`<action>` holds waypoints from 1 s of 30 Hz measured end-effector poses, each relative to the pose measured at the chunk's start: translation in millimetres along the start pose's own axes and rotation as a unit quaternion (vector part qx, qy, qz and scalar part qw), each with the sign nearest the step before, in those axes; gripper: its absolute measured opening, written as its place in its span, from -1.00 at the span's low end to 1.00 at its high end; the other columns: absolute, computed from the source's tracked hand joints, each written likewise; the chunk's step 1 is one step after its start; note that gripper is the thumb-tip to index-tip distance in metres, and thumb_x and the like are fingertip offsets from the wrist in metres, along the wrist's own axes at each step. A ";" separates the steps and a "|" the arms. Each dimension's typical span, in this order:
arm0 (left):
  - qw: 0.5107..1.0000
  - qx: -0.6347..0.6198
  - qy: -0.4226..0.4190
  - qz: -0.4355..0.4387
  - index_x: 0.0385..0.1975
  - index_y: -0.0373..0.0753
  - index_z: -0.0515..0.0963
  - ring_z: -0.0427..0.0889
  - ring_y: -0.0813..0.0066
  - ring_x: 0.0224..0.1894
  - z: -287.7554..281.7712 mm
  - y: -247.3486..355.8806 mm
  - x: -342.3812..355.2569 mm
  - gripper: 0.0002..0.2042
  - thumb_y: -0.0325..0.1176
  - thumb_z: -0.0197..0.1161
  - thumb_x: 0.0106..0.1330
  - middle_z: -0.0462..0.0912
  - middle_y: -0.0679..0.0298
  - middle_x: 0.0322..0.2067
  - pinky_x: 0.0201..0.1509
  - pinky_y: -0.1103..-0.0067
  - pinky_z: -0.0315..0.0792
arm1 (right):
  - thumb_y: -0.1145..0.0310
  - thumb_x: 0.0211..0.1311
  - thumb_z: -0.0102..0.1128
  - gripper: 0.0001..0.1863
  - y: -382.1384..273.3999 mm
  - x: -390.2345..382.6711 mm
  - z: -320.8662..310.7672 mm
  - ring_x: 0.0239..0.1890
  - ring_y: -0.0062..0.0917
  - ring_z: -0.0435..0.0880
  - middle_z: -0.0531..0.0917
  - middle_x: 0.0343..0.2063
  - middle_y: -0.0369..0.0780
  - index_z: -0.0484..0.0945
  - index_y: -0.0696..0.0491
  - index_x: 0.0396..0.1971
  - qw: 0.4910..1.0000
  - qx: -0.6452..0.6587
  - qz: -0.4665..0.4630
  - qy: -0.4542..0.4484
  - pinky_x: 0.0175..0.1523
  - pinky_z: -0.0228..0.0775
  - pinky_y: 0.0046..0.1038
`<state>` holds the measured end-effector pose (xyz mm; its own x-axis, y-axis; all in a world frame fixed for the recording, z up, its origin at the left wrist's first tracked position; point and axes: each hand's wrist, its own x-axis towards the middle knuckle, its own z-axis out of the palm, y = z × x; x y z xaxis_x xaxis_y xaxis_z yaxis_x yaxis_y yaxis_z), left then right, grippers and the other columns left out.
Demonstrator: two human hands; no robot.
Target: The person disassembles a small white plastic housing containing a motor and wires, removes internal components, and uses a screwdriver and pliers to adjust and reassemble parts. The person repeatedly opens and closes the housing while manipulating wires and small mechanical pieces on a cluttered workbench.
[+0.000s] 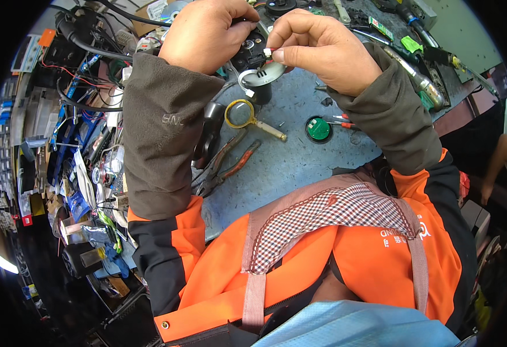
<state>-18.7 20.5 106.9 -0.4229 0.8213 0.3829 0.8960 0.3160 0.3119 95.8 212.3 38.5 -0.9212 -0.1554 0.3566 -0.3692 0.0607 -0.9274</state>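
Observation:
A black round device [246,55] with a white slotted rim [272,75] and a short white cable with a plug sits at the top middle. My left hand [207,37] is at its upper left, fingers curled; what they grip is hidden. My right hand [317,52] pinches a small white connector [268,53] with red wire, over the device. Below lie a yellow magnifying glass [274,130], red-handled pliers [236,166] and a round green circuit board [319,129] in a black ring.
The grey bench [288,162] holds tools, including a long metal tool [430,92] at the right. Dense clutter of cables [77,43], parts and boxes fills the left. Another person's bare arm [499,162] shows at the far right edge.

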 end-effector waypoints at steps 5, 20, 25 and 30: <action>1.000 0.029 0.006 -0.001 -0.27 -0.32 0.68 0.68 0.07 -0.41 -0.7 8.3 2.2 -0.87 -0.45 0.31 0.24 0.66 0.02 -0.49 -0.27 0.35 0.55 | 0.56 0.31 0.23 -0.88 -4.7 0.0 14.1 -0.32 -0.61 0.69 0.71 -0.36 -0.25 0.60 0.18 -0.17 0.993 0.104 -0.008 0.063 -0.18 0.57 -0.53; 0.974 0.095 -0.147 0.143 -0.18 -0.32 0.42 0.54 -0.21 -0.17 -15.0 -22.8 18.4 -0.92 -0.45 0.13 0.48 0.55 -0.09 -0.29 -0.12 0.24 0.44 | 0.52 0.35 0.24 -0.85 -5.3 10.5 13.4 -0.19 -0.60 0.69 0.71 -0.27 -0.28 0.64 0.15 -0.12 0.999 -0.031 0.026 0.029 -0.04 0.60 -0.50; 0.965 0.147 -0.177 0.127 -0.17 -0.26 0.40 0.60 -0.25 -0.17 -15.0 -23.0 20.6 -0.92 -0.45 0.09 0.43 0.60 -0.09 -0.28 -0.17 0.10 0.46 | 0.45 0.27 0.29 -0.87 -5.8 11.0 14.2 -0.20 -0.53 0.70 0.60 -0.19 -0.21 0.69 0.16 -0.24 0.993 -0.100 0.018 0.056 -0.05 0.52 -0.48; 0.966 0.190 -0.142 0.105 -0.24 -0.26 0.42 0.61 -0.21 -0.19 -6.7 -25.6 23.9 -0.85 -0.31 0.12 0.50 0.60 -0.05 -0.29 -0.19 0.10 0.46 | 0.45 0.16 0.24 -0.79 0.7 9.7 13.1 -0.38 -0.52 0.74 0.76 -0.40 -0.17 0.74 0.17 -0.25 0.991 -0.088 -0.011 0.096 -0.22 0.59 -0.44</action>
<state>-52.6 28.8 114.0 -0.2199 0.9664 0.1329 0.9659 0.2348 -0.1094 88.2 197.9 39.8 -0.9132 0.0314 0.4063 -0.3887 0.2328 -0.8915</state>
